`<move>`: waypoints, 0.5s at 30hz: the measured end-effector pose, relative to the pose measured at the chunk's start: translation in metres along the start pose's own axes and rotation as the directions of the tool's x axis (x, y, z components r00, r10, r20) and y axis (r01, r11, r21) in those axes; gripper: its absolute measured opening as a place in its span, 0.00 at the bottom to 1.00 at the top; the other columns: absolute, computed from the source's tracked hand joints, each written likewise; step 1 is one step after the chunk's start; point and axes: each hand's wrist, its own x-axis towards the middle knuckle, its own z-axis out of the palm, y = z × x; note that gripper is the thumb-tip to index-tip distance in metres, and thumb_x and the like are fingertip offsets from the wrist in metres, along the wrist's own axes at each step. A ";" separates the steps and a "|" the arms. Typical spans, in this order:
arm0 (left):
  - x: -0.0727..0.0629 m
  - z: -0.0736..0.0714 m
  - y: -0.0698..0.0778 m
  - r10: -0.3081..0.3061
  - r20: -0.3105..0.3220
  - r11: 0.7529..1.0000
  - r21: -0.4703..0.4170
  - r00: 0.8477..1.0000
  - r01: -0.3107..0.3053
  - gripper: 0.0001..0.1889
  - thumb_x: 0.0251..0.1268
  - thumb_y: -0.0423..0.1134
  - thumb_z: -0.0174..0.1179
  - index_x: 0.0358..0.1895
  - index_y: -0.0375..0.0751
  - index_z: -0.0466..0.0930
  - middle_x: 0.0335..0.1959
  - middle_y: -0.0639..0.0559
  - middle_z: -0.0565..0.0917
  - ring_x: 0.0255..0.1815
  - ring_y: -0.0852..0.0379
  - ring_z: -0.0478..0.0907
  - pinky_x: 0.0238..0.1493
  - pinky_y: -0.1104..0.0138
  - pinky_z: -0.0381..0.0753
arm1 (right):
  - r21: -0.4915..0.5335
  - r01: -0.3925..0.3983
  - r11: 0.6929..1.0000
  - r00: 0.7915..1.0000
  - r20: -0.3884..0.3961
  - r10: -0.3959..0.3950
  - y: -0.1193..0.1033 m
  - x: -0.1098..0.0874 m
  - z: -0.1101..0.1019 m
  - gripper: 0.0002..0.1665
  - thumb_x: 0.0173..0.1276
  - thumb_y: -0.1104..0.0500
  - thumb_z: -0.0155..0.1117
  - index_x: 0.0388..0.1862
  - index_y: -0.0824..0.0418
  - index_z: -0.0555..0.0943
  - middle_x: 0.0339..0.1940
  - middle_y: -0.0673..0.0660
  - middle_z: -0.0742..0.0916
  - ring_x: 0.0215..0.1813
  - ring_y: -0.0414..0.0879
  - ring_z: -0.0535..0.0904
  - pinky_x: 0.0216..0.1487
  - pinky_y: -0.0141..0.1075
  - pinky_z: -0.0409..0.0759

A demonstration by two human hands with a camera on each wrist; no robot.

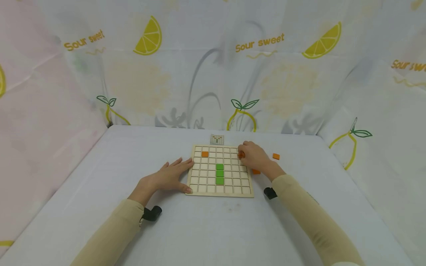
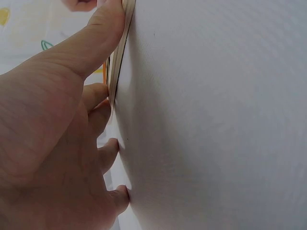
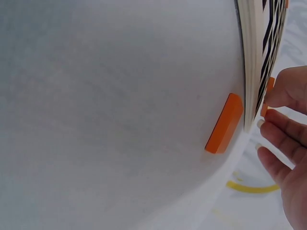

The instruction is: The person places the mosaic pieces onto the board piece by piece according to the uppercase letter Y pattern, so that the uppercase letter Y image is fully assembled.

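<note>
A square wooden grid board (image 1: 202, 180) lies flat on the table. Three green tiles (image 1: 219, 173) fill a short column near its middle, and one orange tile (image 1: 205, 154) sits in a cell at the upper left. My left hand (image 1: 168, 177) rests along the board's left edge with fingers spread, its thumb at the near left corner. Over the right part of the board, my right hand (image 1: 256, 157) pinches another orange tile (image 1: 241, 154) between thumb and finger. In the right wrist view this pinched tile (image 3: 271, 84) shows partly behind the fingers, close to the board's surface.
One loose orange tile (image 1: 256, 171) lies against the board's right edge, partly under the right hand. Farther right is another orange tile (image 1: 276, 156). Behind the board is a small card (image 1: 217, 139) with a printed coloured grid. Lemon-patterned cloth (image 1: 193, 85) surrounds the white table.
</note>
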 end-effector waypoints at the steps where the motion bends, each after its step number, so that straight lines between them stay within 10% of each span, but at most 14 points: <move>1: 0.000 0.000 0.000 -0.003 0.000 1.000 0.003 1.000 0.003 0.58 0.48 0.64 0.72 0.80 0.49 0.51 0.83 0.54 0.50 0.84 0.41 0.39 0.78 0.34 0.36 | 0.005 0.003 1.000 1.000 -0.002 -0.003 -0.001 0.000 0.000 0.08 0.59 0.67 0.64 0.36 0.56 0.81 0.33 0.52 0.79 0.38 0.48 0.72 0.39 0.38 0.74; 15: 0.002 0.000 0.001 -0.018 0.006 1.000 -0.001 1.000 0.018 0.58 0.47 0.64 0.72 0.80 0.49 0.51 0.83 0.54 0.50 0.84 0.41 0.39 0.78 0.35 0.35 | 0.033 0.064 0.997 0.998 -0.012 -0.063 -0.017 0.000 0.003 0.08 0.60 0.68 0.65 0.35 0.56 0.80 0.32 0.52 0.78 0.36 0.47 0.70 0.36 0.36 0.70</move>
